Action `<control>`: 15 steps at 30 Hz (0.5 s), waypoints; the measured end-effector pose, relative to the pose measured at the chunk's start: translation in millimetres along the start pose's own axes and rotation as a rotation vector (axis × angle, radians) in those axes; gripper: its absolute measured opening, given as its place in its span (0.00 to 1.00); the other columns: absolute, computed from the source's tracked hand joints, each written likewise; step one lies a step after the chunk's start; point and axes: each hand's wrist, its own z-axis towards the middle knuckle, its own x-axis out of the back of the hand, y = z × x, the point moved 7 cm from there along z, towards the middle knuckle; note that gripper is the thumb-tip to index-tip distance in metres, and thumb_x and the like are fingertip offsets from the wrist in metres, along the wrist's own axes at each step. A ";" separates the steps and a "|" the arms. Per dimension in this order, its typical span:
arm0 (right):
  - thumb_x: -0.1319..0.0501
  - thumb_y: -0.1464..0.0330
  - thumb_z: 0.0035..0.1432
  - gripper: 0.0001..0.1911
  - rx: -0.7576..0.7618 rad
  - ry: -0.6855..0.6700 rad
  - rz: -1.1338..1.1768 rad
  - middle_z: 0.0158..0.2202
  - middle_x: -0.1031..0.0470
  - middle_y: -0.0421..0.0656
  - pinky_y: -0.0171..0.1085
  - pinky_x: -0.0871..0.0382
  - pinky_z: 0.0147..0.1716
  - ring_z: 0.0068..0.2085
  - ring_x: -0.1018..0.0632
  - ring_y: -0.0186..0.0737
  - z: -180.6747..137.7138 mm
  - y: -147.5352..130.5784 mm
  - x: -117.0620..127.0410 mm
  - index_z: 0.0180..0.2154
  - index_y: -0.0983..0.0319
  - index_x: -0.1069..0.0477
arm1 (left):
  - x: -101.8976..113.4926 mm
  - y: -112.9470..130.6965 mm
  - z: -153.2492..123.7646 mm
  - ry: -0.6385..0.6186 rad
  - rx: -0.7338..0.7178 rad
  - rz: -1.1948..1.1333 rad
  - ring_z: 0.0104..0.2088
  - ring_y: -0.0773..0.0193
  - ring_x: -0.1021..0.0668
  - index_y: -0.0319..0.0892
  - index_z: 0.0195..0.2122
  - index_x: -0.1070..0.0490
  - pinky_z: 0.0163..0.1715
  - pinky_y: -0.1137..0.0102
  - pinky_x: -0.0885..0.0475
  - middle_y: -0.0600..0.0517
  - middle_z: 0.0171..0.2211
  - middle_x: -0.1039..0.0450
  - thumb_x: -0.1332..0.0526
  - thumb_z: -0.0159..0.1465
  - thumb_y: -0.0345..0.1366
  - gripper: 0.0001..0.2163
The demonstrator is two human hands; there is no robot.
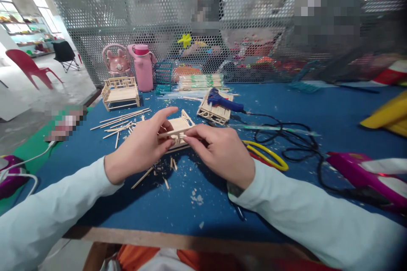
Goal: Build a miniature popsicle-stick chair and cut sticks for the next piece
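My left hand (136, 146) grips the near left side of a small model made of thin wooden sticks (178, 124), its index finger raised. On the model's near side, my right hand (222, 148) is closed in a pinch on a short stick piece (182, 136). The fingertips of both hands almost meet there. Part of the model is hidden behind my fingers. Long loose sticks (127, 115) lie to the left, and short offcuts (173, 164) are scattered on the blue tabletop just below my hands.
A stick-built model bench (121, 94) stands back left by a pink bottle (144, 72). A blue glue gun (226, 102) rests on another stick model (214, 114); its black cord (299, 135) coils rightward. A yellow-and-red-handled tool (270, 156) lies beside my right wrist. Behind is a perforated metal screen (152, 8).
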 end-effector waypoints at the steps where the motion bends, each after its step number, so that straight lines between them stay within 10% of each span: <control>1: 0.44 0.69 0.57 0.07 -0.003 0.012 0.022 0.27 0.23 0.39 0.31 0.40 0.27 0.25 0.27 0.32 0.1 0.3 0.3 0.30 0.62 0.29 | 0.3 0.9 -0.1 0.008 -0.009 0.009 0.28 0.69 0.26 0.42 0.55 0.45 0.28 0.74 0.32 0.52 0.34 0.29 0.42 0.56 0.28 0.25; 15: 0.45 0.69 0.58 0.08 0.016 -0.016 0.126 0.30 0.22 0.40 0.31 0.37 0.31 0.30 0.24 0.34 -1.5 1.2 0.3 0.32 0.61 0.28 | -1.0 22.2 -10.0 0.168 -0.280 0.383 0.33 0.67 0.26 0.41 0.38 0.31 0.32 0.73 0.32 0.50 0.34 0.27 0.47 0.61 0.30 0.07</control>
